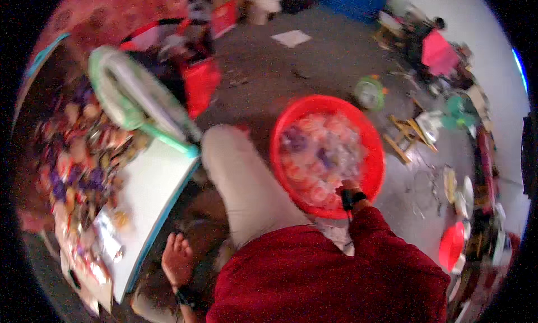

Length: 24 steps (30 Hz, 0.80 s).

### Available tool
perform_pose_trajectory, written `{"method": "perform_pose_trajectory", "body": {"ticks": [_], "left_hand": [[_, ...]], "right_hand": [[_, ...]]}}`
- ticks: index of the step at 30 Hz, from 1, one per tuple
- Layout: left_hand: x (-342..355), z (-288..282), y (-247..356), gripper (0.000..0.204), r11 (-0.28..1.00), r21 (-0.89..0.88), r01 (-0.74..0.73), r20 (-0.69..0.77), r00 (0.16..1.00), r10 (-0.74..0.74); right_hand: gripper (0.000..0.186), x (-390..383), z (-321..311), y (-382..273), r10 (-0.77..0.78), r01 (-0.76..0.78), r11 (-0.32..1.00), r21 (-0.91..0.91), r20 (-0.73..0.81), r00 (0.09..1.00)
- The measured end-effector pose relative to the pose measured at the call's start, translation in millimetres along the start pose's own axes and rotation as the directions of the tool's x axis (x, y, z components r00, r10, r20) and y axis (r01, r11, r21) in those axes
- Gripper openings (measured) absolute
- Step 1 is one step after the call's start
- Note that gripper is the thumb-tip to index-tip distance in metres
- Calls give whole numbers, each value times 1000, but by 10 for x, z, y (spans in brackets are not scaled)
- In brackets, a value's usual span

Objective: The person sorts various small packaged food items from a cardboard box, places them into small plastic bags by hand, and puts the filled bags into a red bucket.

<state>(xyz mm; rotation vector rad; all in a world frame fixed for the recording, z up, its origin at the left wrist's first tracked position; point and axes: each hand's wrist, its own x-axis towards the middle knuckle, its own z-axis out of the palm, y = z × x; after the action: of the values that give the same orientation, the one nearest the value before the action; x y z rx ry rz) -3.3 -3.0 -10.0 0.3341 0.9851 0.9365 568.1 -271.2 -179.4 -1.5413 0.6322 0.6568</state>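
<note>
My right hand [348, 188], with a black band at its wrist, reaches over the near rim of a round red tub [375, 172]. Its fingers are blurred against the small clear, orange and purple pieces [322, 149] filling the tub, so whether it grips any is unclear. Low on the left, my left hand [177, 260] hangs beside a white board [151, 194] with a blue edge. The fingers there look loosely extended, with nothing visible in them. Left of the board spreads a heap of mixed small colourful items [78, 155].
A pale green-edged cushion-like piece [134, 87] leans behind the board. My bent knee [224, 155] lies between board and tub. Rightward are a small wooden stand [409, 138], a green round object [370, 93] and a red bowl [451, 245]. A white bucket [262, 6] stands far back.
</note>
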Motion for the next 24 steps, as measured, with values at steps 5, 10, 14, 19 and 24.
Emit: {"method": "perform_pose_trajectory", "body": {"ticks": [5, 10, 14, 19, 24], "left_hand": [[69, -323, -67, 41, 1000, 21, 20, 282, 959, -25], [-50, -44, 65, 40, 997, -80, 23, 220, 975, -5], [-80, -112, 142, 34, 991, -67, -119, 125, 984, 126], [-195, -70, 337, 24, 962, -61, -265, -35, 964, 263], [-175, -89, 484, 20, 921, -278, -274, -51, 961, 271]], "right_hand": [[15, -653, 1303, -318, -66, 134, 982, -134, 423, 904], [14, -1748, 2367, -626, -193, 354, 931, -92, 698, 690], [16, -2868, 2829, -567, -338, 555, 831, 35, 824, 454], [9, -3278, 3012, -275, -460, 900, 429, 69, 875, 152], [11, -3152, 2992, -161, -587, 975, 209, 70, 806, 68]]}}
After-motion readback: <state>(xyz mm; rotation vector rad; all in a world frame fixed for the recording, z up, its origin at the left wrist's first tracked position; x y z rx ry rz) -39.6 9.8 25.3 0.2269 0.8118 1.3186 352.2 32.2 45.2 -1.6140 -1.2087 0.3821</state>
